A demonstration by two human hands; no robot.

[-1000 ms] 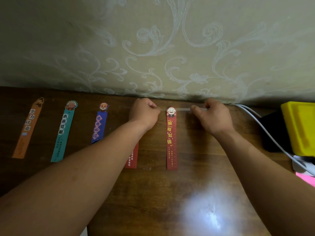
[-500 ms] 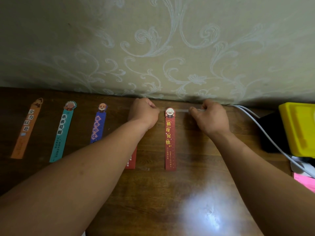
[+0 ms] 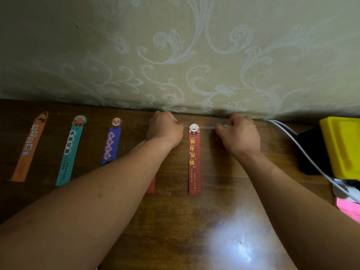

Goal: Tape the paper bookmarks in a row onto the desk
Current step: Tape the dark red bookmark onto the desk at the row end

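Note:
Several paper bookmarks lie in a row on the dark wooden desk (image 3: 214, 221): orange (image 3: 29, 147), teal (image 3: 71, 151), blue (image 3: 112, 141), a red one mostly hidden under my left forearm (image 3: 151, 187), and a red one with yellow characters (image 3: 194, 160). A strip of clear tape (image 3: 207, 127) stretches across the top of that last bookmark. My left hand (image 3: 165, 129) pinches the strip's left end. At the right end, my right hand (image 3: 239, 133) pinches the tape, fingers curled.
Patterned wallpaper rises right behind the bookmarks. At the right stand a yellow box (image 3: 342, 147) and a black object (image 3: 311, 151). A white cable (image 3: 303, 151) crosses to a white plug, with pink paper (image 3: 348, 209) below it. A light glare lies on the near desk.
Both hands and the tape strip stay at the top of the red bookmark; nothing has visibly shifted apart from slight camera movement.

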